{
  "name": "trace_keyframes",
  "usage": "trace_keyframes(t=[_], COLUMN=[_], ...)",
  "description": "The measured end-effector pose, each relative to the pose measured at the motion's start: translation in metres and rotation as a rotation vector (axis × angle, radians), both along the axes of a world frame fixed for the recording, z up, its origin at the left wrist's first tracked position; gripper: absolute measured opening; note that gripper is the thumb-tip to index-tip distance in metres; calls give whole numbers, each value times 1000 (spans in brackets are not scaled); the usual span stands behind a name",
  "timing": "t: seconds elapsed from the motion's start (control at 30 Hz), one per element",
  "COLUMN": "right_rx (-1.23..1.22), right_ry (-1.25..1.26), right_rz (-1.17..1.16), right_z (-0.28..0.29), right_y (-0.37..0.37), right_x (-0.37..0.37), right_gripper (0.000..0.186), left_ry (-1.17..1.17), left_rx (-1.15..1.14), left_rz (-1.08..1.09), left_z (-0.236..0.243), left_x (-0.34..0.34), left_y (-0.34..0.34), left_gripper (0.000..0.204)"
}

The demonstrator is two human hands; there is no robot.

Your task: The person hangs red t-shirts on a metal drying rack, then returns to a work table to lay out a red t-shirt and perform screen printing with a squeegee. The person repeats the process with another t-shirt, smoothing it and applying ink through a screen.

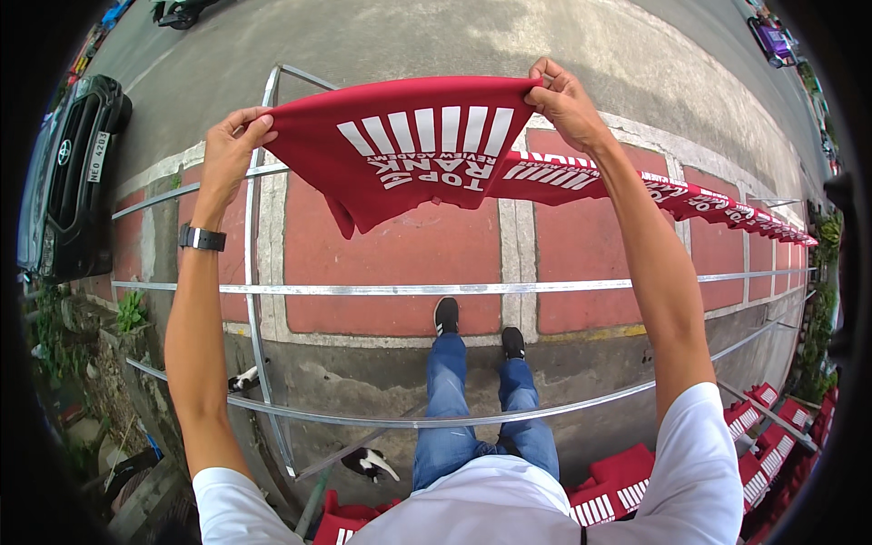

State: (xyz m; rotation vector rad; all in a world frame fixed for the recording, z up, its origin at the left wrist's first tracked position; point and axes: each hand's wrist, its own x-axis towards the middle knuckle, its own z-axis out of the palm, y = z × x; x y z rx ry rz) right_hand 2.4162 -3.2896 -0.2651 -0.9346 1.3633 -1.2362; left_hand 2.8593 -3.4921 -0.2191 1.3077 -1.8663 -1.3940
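Note:
A red shirt (309, 145) with white stripes and lettering is stretched out in front of me, its print upside down. My left hand (234, 145) pinches its upper left corner between thumb and fingers; a dark watch (202, 238) is on that wrist. At the upper right corner, my right hand (565, 102) grips the fabric. The top edge is nearly straight between them, while the lower part droops in folds. Behind the cloth runs a metal rail (145, 206); I cannot tell whether the shirt touches it. More red shirts (554, 184) hang in a row toward the right.
Other metal rails (381, 290) cross between me and the red-and-concrete pavement (391, 245). Several red shirts (618, 481) hang low behind me. A black-and-white cat (368, 463) is near my feet, another (243, 380) farther left. A dark car (73, 182) stands at left, beside the road.

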Motion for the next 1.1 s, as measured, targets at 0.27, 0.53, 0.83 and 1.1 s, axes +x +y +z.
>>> trace_keyframes(t=[0.27, 0.53, 0.83, 1.1], right_rx=[10, 7, 285, 125], right_ry=[69, 159, 577, 943], right_rz=[4, -11, -214, -267], right_z=[-50, -85, -167, -160], right_y=[-38, -77, -113, 4], right_x=[-25, -43, -50, -54], right_gripper=[15, 16, 62, 68], left_ry=[-27, -91, -135, 66], left_rx=[-19, -36, -55, 2], left_rz=[-35, -39, -127, -99], left_z=[-54, -88, -179, -179], left_x=[-24, -47, -100, -104], left_y=[-49, -92, -142, -9], left_gripper=[30, 34, 41, 51])
